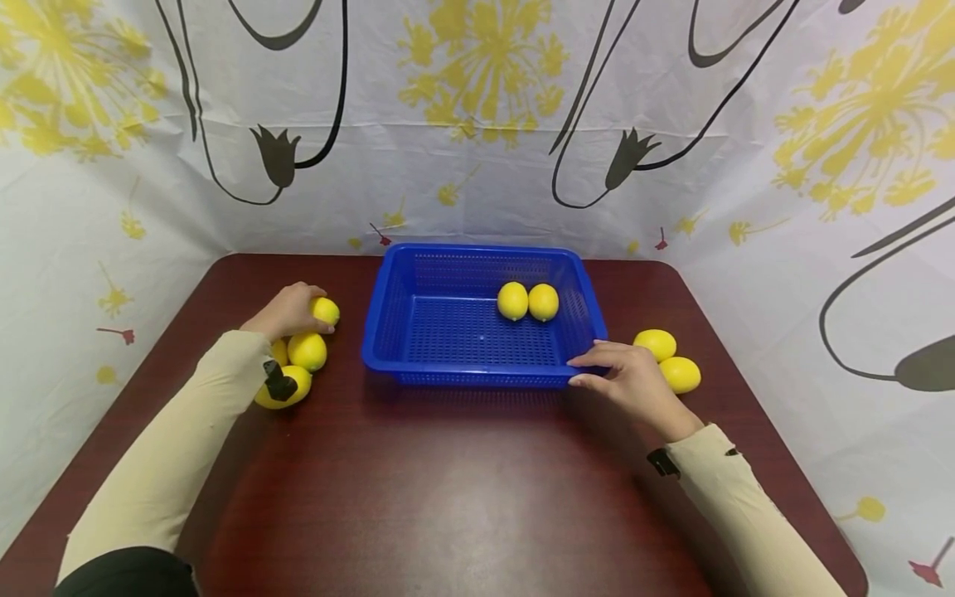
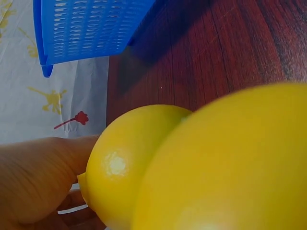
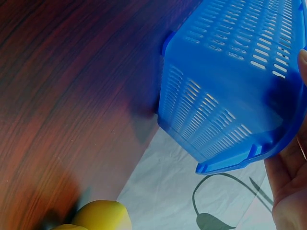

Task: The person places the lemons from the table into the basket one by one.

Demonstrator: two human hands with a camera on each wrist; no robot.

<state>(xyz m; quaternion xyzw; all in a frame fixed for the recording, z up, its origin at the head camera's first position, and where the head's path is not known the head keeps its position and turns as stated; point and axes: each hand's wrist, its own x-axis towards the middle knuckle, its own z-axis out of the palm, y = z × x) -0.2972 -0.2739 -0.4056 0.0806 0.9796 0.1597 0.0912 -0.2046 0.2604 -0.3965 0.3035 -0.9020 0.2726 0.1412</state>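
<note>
At the table's left side, my left hand (image 1: 287, 312) grips a yellow lemon (image 1: 325, 311), with the thumb on its near side and fingers on its far side. In the left wrist view the fingers are partly hidden behind a lemon (image 2: 120, 163). More lemons (image 1: 307, 351) lie just below that hand, partly covered by the wrist. My right hand (image 1: 630, 377) holds the front right corner of a blue plastic basket (image 1: 477, 369) between thumb and fingers. Inside the basket, toward its right, two lemons (image 1: 512, 301) sit side by side.
Two more lemons (image 1: 680, 375) lie on the dark red wooden table (image 1: 462, 481), just right of my right hand. A white cloth (image 1: 462, 182) with a flower print hangs behind the table and along its sides.
</note>
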